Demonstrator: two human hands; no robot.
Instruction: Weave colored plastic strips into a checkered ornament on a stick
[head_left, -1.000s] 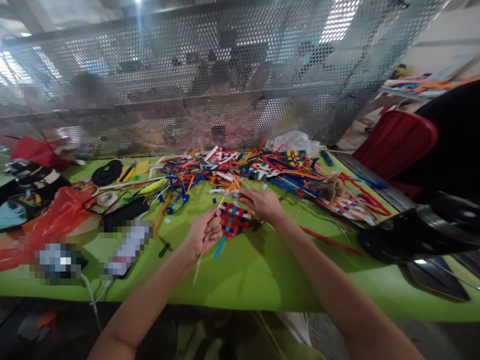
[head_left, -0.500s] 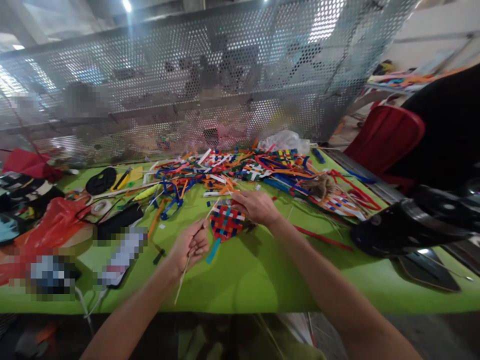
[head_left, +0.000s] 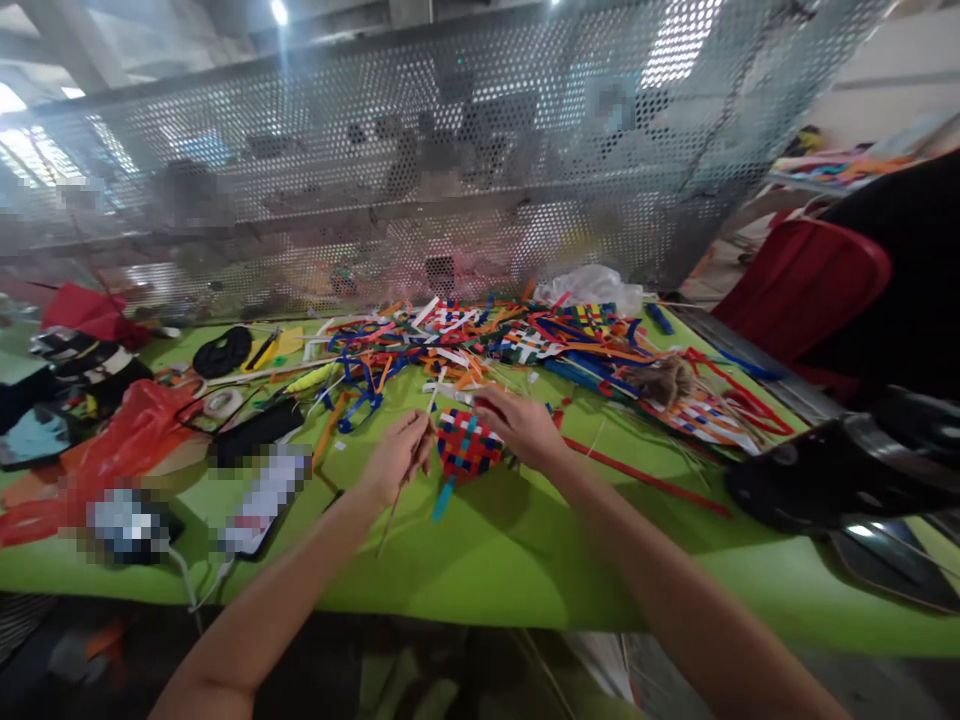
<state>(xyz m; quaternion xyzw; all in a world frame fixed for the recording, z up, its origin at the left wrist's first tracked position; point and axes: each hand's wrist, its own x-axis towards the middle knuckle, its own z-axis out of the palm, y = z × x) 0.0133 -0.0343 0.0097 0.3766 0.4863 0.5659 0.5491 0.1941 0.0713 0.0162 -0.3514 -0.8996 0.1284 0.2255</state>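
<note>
My left hand [head_left: 401, 458] is closed around a thin pale stick [head_left: 388, 522], which slants up past the left side of a small woven piece. This woven piece [head_left: 469, 445] is a checked patch of red, blue and white strips, with a teal strip [head_left: 443, 499] hanging from its lower tip. My right hand [head_left: 521, 428] has its fingers closed at the patch's top edge. The fingertips partly cover that edge, and a shadow falls on the green table beneath. Just beyond both hands lie white and orange strips [head_left: 469, 378].
A heap of coloured strips and woven pieces [head_left: 450, 320] spreads across the back of the green table [head_left: 540, 580]. Left are a phone [head_left: 266, 500], a black case [head_left: 255, 432], a tape roll [head_left: 223, 403] and a red plastic bag [head_left: 146, 425]. Right stands a black cylindrical object [head_left: 795, 470]. A perforated metal screen [head_left: 420, 150] rises behind.
My left hand and the stick have moved forward, away from me, along the woven piece's side. My right hand stays at its top edge. The whole view has shifted slightly.
</note>
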